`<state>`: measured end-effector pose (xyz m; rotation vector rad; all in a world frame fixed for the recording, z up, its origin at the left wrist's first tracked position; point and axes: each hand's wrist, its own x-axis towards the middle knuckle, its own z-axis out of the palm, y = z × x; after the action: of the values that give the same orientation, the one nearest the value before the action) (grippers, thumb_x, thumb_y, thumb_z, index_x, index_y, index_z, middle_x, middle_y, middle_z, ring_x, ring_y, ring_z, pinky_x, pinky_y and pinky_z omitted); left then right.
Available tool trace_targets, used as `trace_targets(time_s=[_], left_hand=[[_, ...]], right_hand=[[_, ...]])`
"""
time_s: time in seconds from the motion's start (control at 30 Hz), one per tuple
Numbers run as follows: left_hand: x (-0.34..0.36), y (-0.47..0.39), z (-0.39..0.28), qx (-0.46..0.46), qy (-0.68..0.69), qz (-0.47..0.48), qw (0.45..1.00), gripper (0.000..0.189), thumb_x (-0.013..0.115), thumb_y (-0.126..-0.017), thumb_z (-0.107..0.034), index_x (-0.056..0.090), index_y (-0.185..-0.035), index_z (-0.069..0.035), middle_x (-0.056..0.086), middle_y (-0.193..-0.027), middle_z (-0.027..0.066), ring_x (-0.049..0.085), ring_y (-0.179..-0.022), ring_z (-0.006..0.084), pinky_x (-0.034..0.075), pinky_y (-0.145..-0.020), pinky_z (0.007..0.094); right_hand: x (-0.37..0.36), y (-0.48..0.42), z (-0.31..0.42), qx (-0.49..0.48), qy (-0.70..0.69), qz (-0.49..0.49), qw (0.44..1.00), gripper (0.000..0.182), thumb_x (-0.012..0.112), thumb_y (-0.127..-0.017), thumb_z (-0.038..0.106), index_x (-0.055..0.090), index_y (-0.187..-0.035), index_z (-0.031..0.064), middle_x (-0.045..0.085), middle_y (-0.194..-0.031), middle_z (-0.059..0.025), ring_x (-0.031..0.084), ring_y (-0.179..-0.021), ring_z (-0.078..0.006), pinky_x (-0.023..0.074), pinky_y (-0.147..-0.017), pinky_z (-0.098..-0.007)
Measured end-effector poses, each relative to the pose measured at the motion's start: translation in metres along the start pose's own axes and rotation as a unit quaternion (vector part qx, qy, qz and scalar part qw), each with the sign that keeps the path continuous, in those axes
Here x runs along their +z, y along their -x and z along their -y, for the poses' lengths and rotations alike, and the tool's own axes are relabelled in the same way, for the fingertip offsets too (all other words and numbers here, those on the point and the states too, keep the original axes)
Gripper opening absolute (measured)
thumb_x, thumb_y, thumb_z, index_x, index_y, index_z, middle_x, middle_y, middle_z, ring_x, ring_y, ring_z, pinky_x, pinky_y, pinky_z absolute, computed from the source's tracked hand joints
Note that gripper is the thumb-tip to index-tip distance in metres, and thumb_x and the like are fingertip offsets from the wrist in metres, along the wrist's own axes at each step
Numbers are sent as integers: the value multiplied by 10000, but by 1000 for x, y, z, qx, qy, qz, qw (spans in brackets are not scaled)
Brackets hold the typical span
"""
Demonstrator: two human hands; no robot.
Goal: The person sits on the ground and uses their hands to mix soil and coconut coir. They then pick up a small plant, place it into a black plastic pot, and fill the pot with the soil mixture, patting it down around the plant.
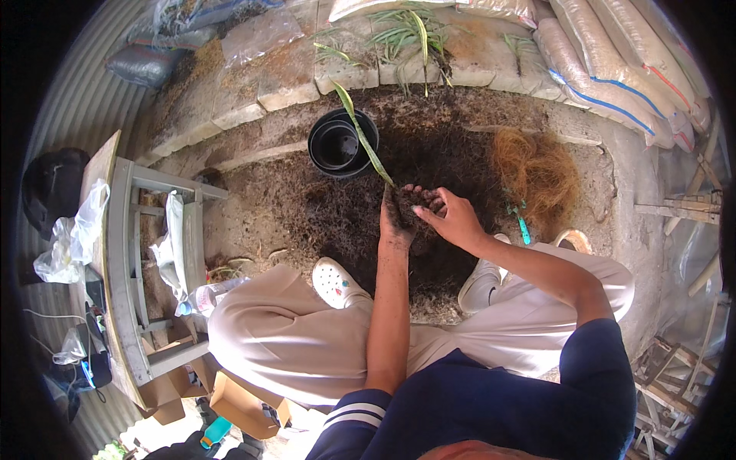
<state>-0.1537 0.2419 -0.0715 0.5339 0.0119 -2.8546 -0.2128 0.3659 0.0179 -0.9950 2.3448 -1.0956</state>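
Observation:
My left hand [397,214], dark with soil, grips the base of a long variegated snake plant leaf [361,133]. The leaf slants up and to the left, passing over the nested black plastic pots [316,150]. At the plant's lower end, my right hand [454,215] has its fingers curled around a soil-covered root clump [411,201]. The fingers partly hide that clump. Below both hands, dark loose soil mixed with fine roots [345,215] spreads over the ground between my shoes.
Brown coir fibre [537,172] lies at the right, beside a teal-handled tool [523,230]. Uprooted plants [408,37] rest on the concrete ledge [345,77]. Filled sacks [604,80] are stacked at upper right. A wooden table [109,276] and a plastic bottle [213,296] are at left.

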Motion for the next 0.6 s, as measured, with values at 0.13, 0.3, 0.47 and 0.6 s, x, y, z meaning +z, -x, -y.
trace_targets(time_s=[0.13,0.3,0.47,0.6], left_hand=[[1,1,3,-9,59,54,997,514,349,-999,-450,613,-966,-10,650,-995,155,607,-962,346,488,-884,497],[-5,0,2,13,32,27,999,419,370,-989,-345,619,-1010,-9,657,-1015,144,610,-1007,340,496,-901,479],[-32,-2,-2,6,93,-9,996,370,381,-984,-307,614,-1084,-37,654,-1055,140,619,-1018,279,523,-884,417],[-5,20,3,19,58,-61,996,414,333,-1000,-370,578,-1209,-110,608,-1214,117,607,-1065,265,506,-901,433]], right_hand=[[5,5,-5,-78,11,-15,997,446,740,-817,351,612,-1015,-28,610,-818,-151,605,-702,-285,490,-653,-388],[-4,8,2,-190,203,-27,960,430,734,-798,328,636,-1119,59,591,-1021,-102,551,-993,-271,422,-865,-447],[-9,1,19,-312,241,-35,918,516,731,-774,315,611,-1236,120,527,-1315,-86,435,-1250,-296,330,-1047,-479],[-14,-22,1,-440,249,92,858,510,685,-805,324,590,-1273,142,469,-1418,-63,386,-1332,-282,304,-1098,-469]])
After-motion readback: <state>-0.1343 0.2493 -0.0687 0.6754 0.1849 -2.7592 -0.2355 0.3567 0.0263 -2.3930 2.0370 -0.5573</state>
